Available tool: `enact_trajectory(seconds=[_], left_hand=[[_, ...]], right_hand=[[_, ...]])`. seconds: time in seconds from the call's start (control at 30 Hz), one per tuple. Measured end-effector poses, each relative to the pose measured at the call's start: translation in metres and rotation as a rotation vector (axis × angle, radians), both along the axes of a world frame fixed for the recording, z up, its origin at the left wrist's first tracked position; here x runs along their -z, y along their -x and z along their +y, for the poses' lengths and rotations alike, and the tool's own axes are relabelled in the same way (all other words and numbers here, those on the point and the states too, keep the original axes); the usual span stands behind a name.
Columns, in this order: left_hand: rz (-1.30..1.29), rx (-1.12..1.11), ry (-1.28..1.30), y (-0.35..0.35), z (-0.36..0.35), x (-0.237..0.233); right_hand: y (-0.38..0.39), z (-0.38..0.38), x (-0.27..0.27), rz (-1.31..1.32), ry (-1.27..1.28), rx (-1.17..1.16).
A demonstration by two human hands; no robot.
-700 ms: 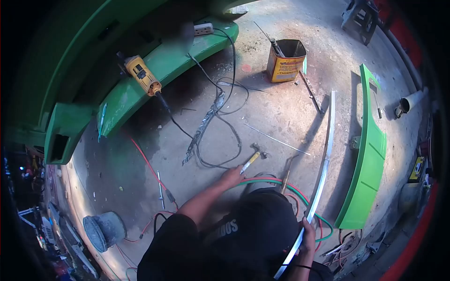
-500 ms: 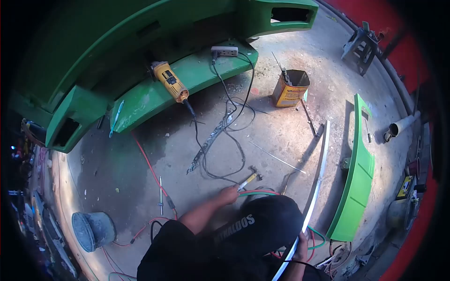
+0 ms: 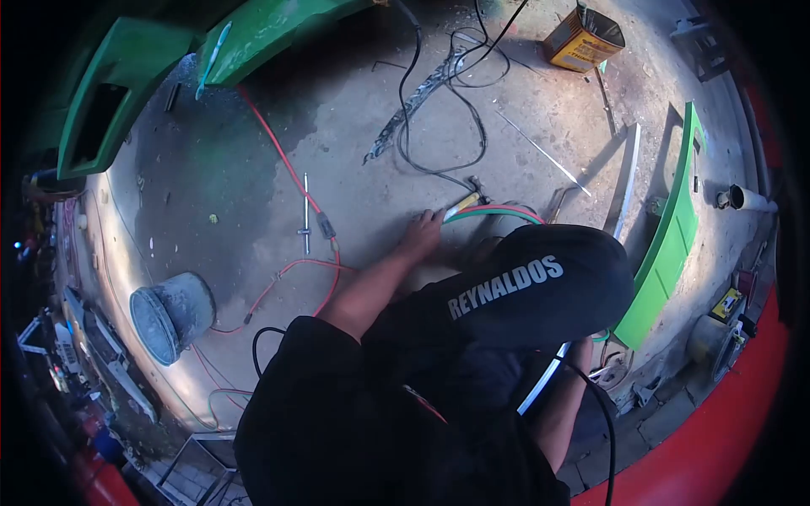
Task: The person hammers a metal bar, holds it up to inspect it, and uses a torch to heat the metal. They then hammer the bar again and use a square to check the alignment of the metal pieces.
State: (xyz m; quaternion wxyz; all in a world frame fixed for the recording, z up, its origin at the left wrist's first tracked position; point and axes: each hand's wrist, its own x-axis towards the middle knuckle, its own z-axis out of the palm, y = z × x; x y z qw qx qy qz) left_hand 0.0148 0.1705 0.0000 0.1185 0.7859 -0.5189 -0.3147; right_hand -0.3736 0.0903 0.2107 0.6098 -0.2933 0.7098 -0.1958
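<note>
My left hand (image 3: pixel 423 233) reaches out over the floor, its fingers around the pale end of a hammer's handle (image 3: pixel 461 205). The hammer's dark head lies close to the floor, beside red and green hoses (image 3: pixel 498 209). On the other side of my dark-clothed knee (image 3: pixel 557 282), my right hand (image 3: pixel 580 350) grips a long, pale metal strip (image 3: pixel 626 181). The strip slants past the knee, which hides its middle, and its lower part shows again near my right forearm. Clothing partly covers the right hand's fingers.
A green panel (image 3: pixel 666 257) lies at right. A larger green body part (image 3: pixel 126 80) stands upper left. Around are a grey bucket (image 3: pixel 190 308), a yellow can (image 3: pixel 582 40), a black cable (image 3: pixel 405 110), a red hose (image 3: pixel 278 152) and a metal rod (image 3: pixel 306 211).
My view has tilted down and back, so the floor things sit higher and the grinder and power strip have left the frame. Both hands keep their holds; the hammer stays near the hoses.
</note>
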Motion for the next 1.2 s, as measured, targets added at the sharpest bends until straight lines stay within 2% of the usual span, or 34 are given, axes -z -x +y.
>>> enact_trajectory(seconds=[0.07,0.1,0.17,0.27,0.37,0.43,0.5,0.63,0.7,0.77,0.8,0.83,0.87,0.9,0.93,0.97,1.03,1.07,1.13,1.2], left_hand=[[0.012,-0.007,0.009,-0.006,0.001,-0.013],[0.015,0.003,0.043,-0.011,0.007,-0.020],[0.019,0.010,0.055,-0.024,0.031,-0.036],[0.065,-0.245,-0.005,-0.053,0.090,-0.061],[-0.018,-0.537,-0.229,-0.100,0.177,-0.075],[-0.098,-0.625,-0.352,-0.130,0.249,-0.069],[-0.256,-0.617,-0.479,-0.146,0.317,-0.050],[-0.198,-0.691,-0.627,-0.135,0.362,-0.034],[-0.061,-0.550,-0.662,-0.123,0.351,-0.025],[-0.037,-0.467,-0.623,-0.120,0.337,-0.007],[-0.016,-0.379,-0.587,-0.118,0.318,0.003],[-0.006,-0.365,-0.569,-0.116,0.281,-0.009],[-0.026,-0.333,-0.470,-0.117,0.256,-0.002],[-0.027,-0.276,-0.362,-0.119,0.227,0.006],[0.023,-0.236,-0.258,-0.120,0.179,-0.015],[0.072,-0.134,-0.118,-0.124,0.138,-0.022],[0.075,-0.022,-0.006,-0.129,0.065,-0.026],[0.172,-0.025,-0.036,-0.123,0.025,-0.038],[0.511,0.179,-0.026,-0.113,-0.039,-0.068],[0.550,0.390,-0.104,-0.073,-0.093,-0.092]], right_hand=[[0.033,-0.002,0.034,-0.184,0.093,-0.003],[0.021,-0.001,0.043,-0.251,0.086,-0.038],[-0.058,0.007,0.060,-0.324,0.001,-0.177],[-0.135,0.023,0.064,-0.373,-0.080,-0.329],[-0.154,0.026,0.069,-0.383,-0.107,-0.373],[-0.141,0.026,0.065,-0.366,-0.107,-0.386],[-0.116,0.019,0.053,-0.337,-0.104,-0.398],[-0.010,-0.010,-0.002,-0.165,0.004,-0.365],[0.035,-0.018,-0.033,-0.092,0.080,-0.321],[0.064,-0.023,-0.063,-0.033,0.159,-0.257],[0.068,-0.022,-0.073,0.126,0.203,-0.144],[0.075,-0.022,-0.087,0.290,0.249,-0.010],[0.061,-0.017,-0.111,0.370,0.345,-0.087],[0.084,-0.009,-0.123,0.455,0.437,-0.062],[0.085,-0.001,-0.138,0.510,0.498,0.072],[0.091,0.009,-0.152,0.602,0.535,0.173],[0.122,0.046,-0.165,0.757,0.590,0.323],[0.139,0.074,-0.163,0.831,0.597,0.406],[0.178,0.148,-0.139,0.806,0.478,0.524],[0.187,0.222,-0.107,0.709,0.203,0.714]])
